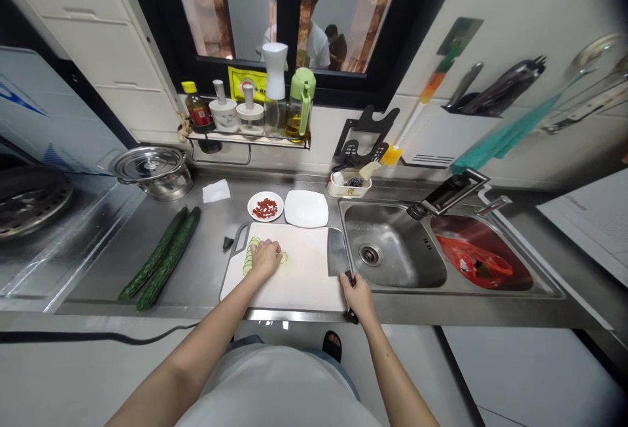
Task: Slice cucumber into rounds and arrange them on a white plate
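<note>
My left hand (pixel 266 259) is over the white cutting board (pixel 299 286), its fingers curled down against pale green cucumber slices (pixel 248 262). These overlap in a row along the left side of the board, partly covered by the fingers. One loose slice (pixel 283 257) lies just right of that hand. In my right hand (pixel 359 296) is the black handle of a cleaver (pixel 337 252). Its broad blade rests at the board's right edge, pointing away from me. Two whole cucumbers (pixel 169 257) lie left of the board, and a small dark green cucumber end (pixel 227 242) sits by its handle.
Behind the board stand a plate of chopped red pieces (pixel 253 207) and a white square plate (pixel 307 210). A double sink (pixel 392 280) adjoins on the right, a red bag (pixel 478 263) in its far basin. A lidded steel pot (pixel 171 182) stands back left, below a condiment rack (pixel 245 137).
</note>
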{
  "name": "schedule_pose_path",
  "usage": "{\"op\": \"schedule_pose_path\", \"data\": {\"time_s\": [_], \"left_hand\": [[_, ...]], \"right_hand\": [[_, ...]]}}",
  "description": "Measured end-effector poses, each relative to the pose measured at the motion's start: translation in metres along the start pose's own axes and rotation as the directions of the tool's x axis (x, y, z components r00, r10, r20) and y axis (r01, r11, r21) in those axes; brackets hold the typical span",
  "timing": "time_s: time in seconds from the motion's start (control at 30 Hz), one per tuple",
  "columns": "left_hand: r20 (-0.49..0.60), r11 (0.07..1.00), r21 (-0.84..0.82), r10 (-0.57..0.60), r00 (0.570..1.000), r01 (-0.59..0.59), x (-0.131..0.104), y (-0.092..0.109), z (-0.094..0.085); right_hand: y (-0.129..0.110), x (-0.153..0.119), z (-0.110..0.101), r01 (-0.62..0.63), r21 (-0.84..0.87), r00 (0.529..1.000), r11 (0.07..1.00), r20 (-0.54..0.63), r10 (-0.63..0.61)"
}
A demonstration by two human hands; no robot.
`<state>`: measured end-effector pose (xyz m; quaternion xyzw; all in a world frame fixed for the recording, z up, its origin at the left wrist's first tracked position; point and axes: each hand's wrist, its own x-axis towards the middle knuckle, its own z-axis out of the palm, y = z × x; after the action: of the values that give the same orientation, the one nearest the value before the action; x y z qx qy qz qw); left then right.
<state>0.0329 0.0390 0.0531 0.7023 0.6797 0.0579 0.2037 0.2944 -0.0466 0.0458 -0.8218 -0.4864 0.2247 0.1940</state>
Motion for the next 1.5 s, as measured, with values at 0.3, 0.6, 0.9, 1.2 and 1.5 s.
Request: {"op": "schedule_pose_path", "data": {"time_s": [0.3, 0.6, 0.9, 1.2, 1.5], "left_hand": [[-0.038, 0.997, -0.077, -0.027, 0.999, 0.024, -0.005, 0.005, -0.006], [0.009, 0.901, -0.426, -0.084, 0.996, 0.080, -0.041, -0.001, -0.005], [-0.063, 0.853, -0.465, -0.300, 0.952, 0.238, -0.074, -0.064, -0.003], [-0.097, 0.911, -0.242, -0.366, 0.926, 0.335, -0.082, -0.072, -0.007], [-0.185, 0.933, -0.206, -0.333, 0.924, 0.295, -0.080, -0.066, -0.008]], "right_hand": [[-0.012, -0.008, -0.011, 0.048, -0.357, 0.995, 0.933, 0.095, -0.015], [-0.017, -0.007, -0.010, 0.058, -0.518, 0.986, 0.854, 0.162, 0.031], [-0.024, -0.013, -0.016, 0.058, -0.519, 0.997, 0.853, 0.070, -0.026], [-0.030, -0.009, -0.014, 0.108, -0.490, 0.994, 0.865, 0.074, -0.083], [-0.046, 0.017, -0.018, 0.213, -0.444, 0.975, 0.870, 0.036, -0.220]]}}
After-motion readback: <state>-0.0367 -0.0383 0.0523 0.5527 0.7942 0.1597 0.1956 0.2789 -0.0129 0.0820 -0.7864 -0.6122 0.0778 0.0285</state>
